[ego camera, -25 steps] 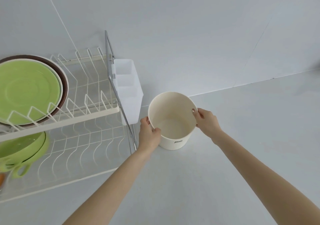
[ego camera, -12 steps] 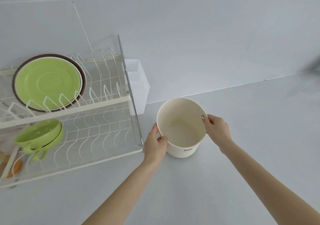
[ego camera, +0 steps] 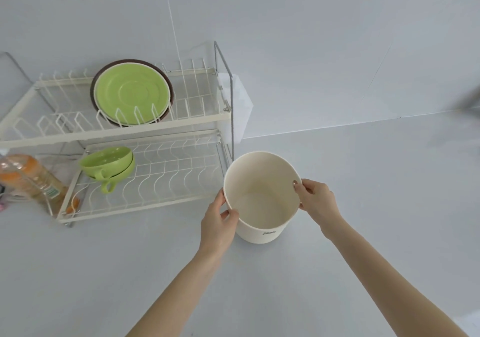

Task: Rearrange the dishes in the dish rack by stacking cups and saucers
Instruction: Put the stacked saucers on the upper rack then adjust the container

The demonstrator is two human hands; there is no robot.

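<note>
Nearest the viewer, two bare forearms reach forward over a pale grey worktop [ego camera: 104,271]. Each hand's grip is pinched on the rim of a cream round container [ego camera: 262,199], which is empty and stands upright on the worktop just to the right of the dish rack: the left hand [ego camera: 219,222] holds the near-left edge, thumb over the lip; the right hand [ego camera: 315,200] holds the right edge, thumb inside.

The container seems to be in the middle of being shifted or steadied beside the rack. To do this well, both holds should stay level so it neither tips nor knocks the rack's chrome end post, which stands very close to its far-left side.

Further off, the white wire dish rack [ego camera: 145,204] has two tiers. On the lower tier, toward the left, two green cups [ego camera: 109,165] sit nested, one handle pointing forward. On the upper tier, a green saucer [ego camera: 132,95] stands on edge in front of a brown saucer [ego camera: 170,87] whose rim shows behind it. A white plastic holder [ego camera: 240,108] hangs on the rack's right end.

At far left, a clear bottle [ego camera: 31,178] with orange contents stands against the rack's lower corner. Behind everything is a grey tiled wall [ego camera: 311,51].
</note>
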